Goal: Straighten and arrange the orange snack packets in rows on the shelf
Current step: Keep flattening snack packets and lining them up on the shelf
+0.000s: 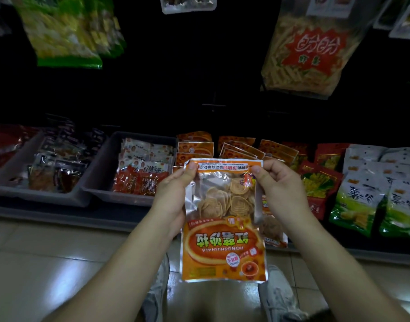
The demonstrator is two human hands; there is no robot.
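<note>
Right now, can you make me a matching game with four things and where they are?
1. nearest orange packet
2. grey tub of red-and-white packets
3. yellow stick-snack bag
4. white-and-green bags

a. hanging, top right
b. held by left hand and right hand
c. far right of the shelf
d. left of the orange rows

Pairs: 1-b, 2-d, 3-a, 4-c

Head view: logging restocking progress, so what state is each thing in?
held orange snack packet, sealed, in the air, print upside down to the camera.
left hand, pinches the packet's far left corner.
right hand, pinches its far right corner.
shelved orange packets, lying overlapped, rows uneven.
grey tray, holds red-and-white packets.
</note>
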